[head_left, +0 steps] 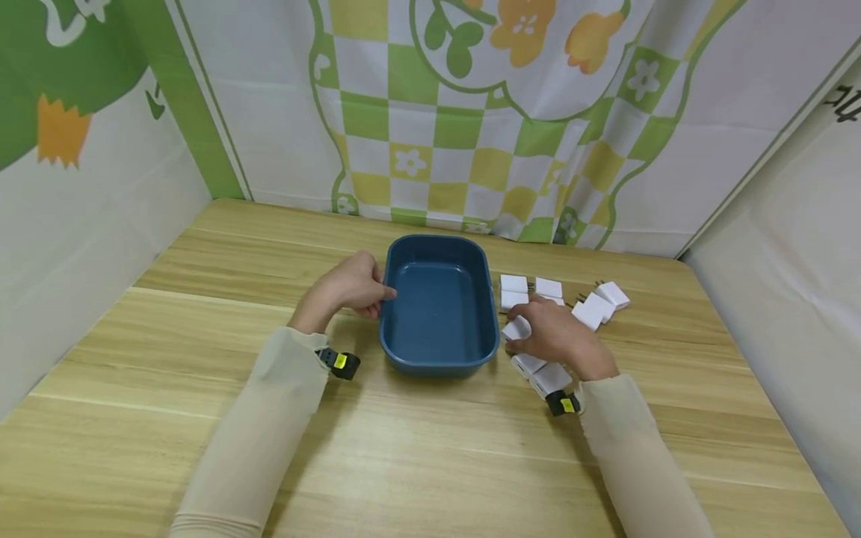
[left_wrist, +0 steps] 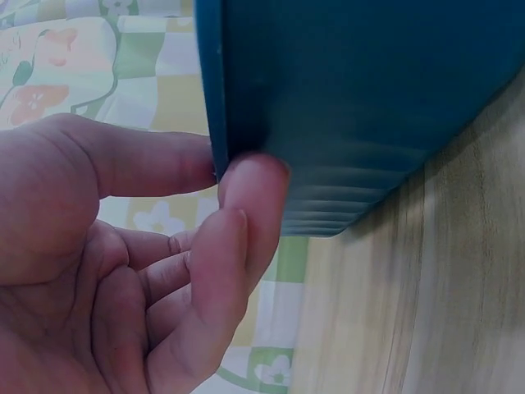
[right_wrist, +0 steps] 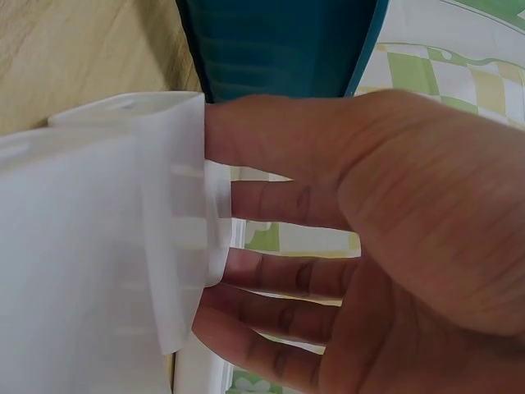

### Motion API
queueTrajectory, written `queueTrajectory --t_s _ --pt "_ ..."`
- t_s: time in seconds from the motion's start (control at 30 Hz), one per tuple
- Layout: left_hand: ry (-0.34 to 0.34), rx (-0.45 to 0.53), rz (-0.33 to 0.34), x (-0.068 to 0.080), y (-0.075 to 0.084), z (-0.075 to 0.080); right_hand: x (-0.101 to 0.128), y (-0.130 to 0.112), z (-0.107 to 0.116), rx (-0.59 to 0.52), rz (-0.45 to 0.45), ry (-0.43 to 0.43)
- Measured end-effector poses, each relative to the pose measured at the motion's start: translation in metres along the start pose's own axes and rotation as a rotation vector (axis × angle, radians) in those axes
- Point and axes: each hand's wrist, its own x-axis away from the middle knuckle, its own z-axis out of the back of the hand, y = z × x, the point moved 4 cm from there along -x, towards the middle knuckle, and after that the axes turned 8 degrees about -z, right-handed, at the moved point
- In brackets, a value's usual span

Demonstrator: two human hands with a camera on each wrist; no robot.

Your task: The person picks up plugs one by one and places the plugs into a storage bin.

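Wooden table (head_left: 430, 463); green-checked floral backdrop (head_left: 471, 134) behind.

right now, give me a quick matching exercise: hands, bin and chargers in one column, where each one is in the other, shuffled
Things:
1. left hand
2. right hand
3. blue bin
4. white chargers

Places or states:
A. in the middle of the wooden table, nothing inside
B. lying in a cluster to the right of the bin
C. fingers touching the bin's left rim
D. resting on a charger beside the bin

Pairs: 1-C, 2-D, 3-A, 4-B
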Motion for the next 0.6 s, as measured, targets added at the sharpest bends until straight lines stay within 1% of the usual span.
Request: queueTrajectory --t_s 0.23,0.6 --pt "-0.028 0.022 0.017 0.001 0.001 -0.0008 -0.0003 0.0007 -0.0007 -0.02 -0.027 -0.022" --pt "-0.034 0.031 0.031 0.0021 0.0018 -0.0005 -0.0013 0.0001 -0.0013 -0.018 -0.017 -0.009"
